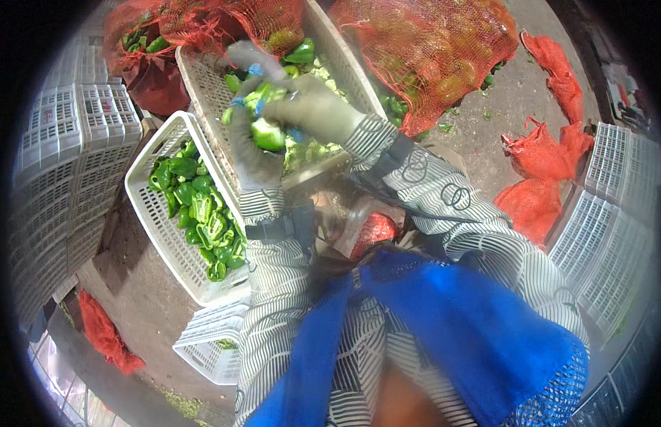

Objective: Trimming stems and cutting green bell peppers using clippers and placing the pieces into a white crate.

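Observation:
Both my hands wear grey gloves with blue on the fingers and meet over a whitish crate (359, 67). A green bell pepper (268, 134), with a pale cut or broken face, is between them. My left hand (253, 151) is closed round it from the left and below. My right hand (312, 108), smeared by motion, grips at it from the right; its fingertips are partly hidden. Beneath them in the crate lie pale green pepper scraps (317, 151) and a few whole peppers (300, 51). Whether a blade is in either hand cannot be made out.
Left of my forearm, a white crate (142, 206) holds green pepper pieces (202, 206). Full red mesh sacks (444, 53) lie at the back; loose red sacks (540, 153) are to the right. Crate stacks (78, 135) stand left and right (593, 235). A smaller white crate (209, 356) sits lower left.

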A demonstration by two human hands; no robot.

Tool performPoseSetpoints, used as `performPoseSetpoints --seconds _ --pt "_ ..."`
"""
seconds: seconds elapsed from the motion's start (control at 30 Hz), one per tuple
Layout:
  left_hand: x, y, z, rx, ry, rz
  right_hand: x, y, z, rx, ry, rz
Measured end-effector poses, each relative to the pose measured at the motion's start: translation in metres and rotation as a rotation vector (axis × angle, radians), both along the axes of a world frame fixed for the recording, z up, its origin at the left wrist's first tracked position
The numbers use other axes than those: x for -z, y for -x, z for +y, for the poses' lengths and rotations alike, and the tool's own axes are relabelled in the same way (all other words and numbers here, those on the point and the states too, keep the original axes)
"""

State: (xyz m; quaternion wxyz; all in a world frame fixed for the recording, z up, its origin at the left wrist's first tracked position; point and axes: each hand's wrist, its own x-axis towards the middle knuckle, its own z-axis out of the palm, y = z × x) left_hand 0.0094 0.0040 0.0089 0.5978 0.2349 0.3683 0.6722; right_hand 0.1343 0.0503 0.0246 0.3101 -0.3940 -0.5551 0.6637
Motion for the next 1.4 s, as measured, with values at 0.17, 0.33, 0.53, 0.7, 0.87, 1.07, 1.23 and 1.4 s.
performPoseSetpoints --seconds 0.17,0.33,0.53,0.7,0.87,1.07,1.23,1.4 --pt "-0.004 0.003 0.001 -0.124 -0.112 -0.269 -0.020 -0.012 0.011 0.056 0.038 0.093" --pt "-0.006 0.030 0.004 -0.148 -0.039 -0.170 0.011 -0.046 0.026 0.006 -0.831 -0.516" --pt "0.006 0.008 0.005 -0.138 0.009 0.448 -0.015 -0.010 0.014 -0.011 -0.539 -0.240" --pt "0.005 0.005 -0.005 -0.111 0.015 0.428 -0.020 -0.007 0.009 -0.177 -0.136 -0.177" --pt "0.040 0.016 -0.005 -0.098 -0.036 0.617 -0.018 -0.013 0.007 -0.166 -0.095 -0.100" --pt "0.005 -0.006 -0.003 -0.152 -0.116 0.746 0.002 0.005 -0.002 0.155 -0.578 -0.260" --pt "-0.009 -0.001 -0.001 -0.237 -0.032 0.034 -0.002 -0.020 0.018 0.200 -0.605 -0.419" --pt "-0.009 -0.023 -0.001 -0.259 -0.056 0.562 0.021 -0.005 0.006 0.143 -0.721 -0.305"
